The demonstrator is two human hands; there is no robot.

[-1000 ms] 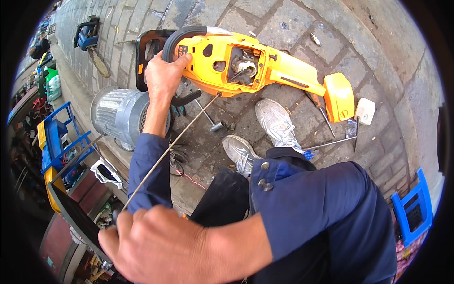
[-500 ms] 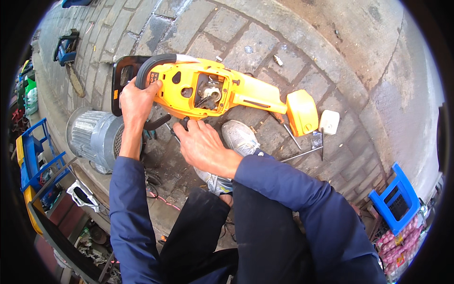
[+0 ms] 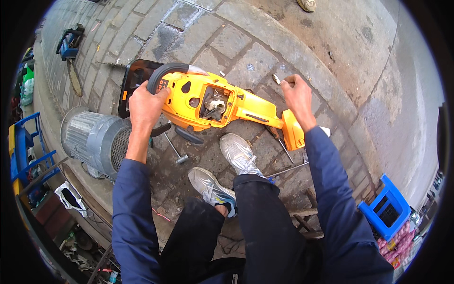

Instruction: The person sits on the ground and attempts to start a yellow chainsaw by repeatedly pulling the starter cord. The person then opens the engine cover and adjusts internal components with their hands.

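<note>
A yellow chainsaw body, its engine opening uncovered, is tilted over the paving in front of my shoes. My left hand is closed round its black front handle, thumb on the yellow housing. Right of the saw, my right hand hangs with curled fingers, tips close beside a small white-and-metal spark plug. Whether the fingertips touch the plug, I cannot tell. Below the saw lie a metal T-shaped tool and a flat black part. A yellow cover sits at the saw's rear end.
A grey electric motor stands left of the saw. Farther off lies a blue chainsaw. On the right is a blue plastic stool. A screwdriver and a thin rod rest on the ground. Another person's shoe appears at the top.
My right hand has left the saw's lower side and moved right and up to beside the spark plug. My left hand keeps its hold. A shoe has come into view at the top.
</note>
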